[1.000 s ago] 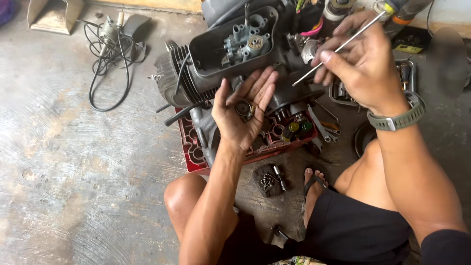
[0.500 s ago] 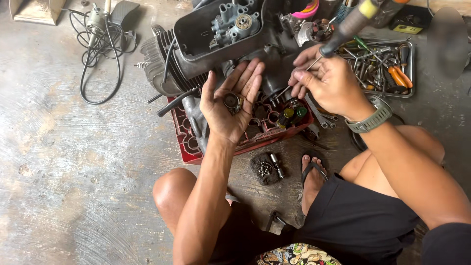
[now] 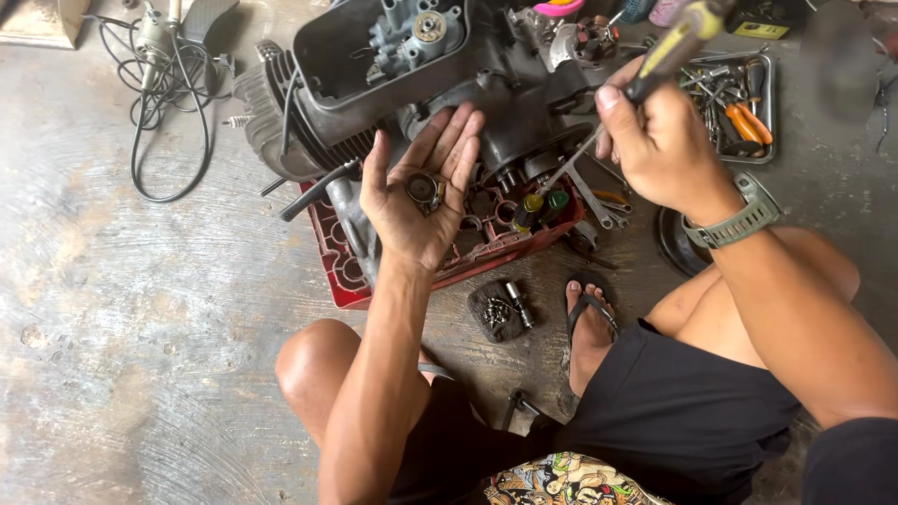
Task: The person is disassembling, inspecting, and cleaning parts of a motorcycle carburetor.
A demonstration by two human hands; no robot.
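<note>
My left hand (image 3: pixel 418 194) is held palm up in front of a grey engine block (image 3: pixel 393 75), fingers spread, with a small round metal part (image 3: pixel 423 189) lying on the palm. My right hand (image 3: pixel 660 150), with a green watch on the wrist, is shut on a screwdriver (image 3: pixel 675 45) with a yellow and black handle. Its thin shaft points down and left toward the engine's lower side. The engine rests on a red plastic crate (image 3: pixel 341 257) on the concrete floor.
A metal tray (image 3: pixel 769 103) of tools with orange-handled pliers lies at the right. A black pad with small screws (image 3: pixel 500 310) sits by my sandalled foot (image 3: pixel 589 318). A coiled black cable (image 3: pixel 164 103) lies at the upper left. Wrenches (image 3: pixel 599 201) lie beside the crate.
My right hand has swung the screwdriver from pointing at my left palm to pointing down at the engine. My left hand stays palm up with the round part.
</note>
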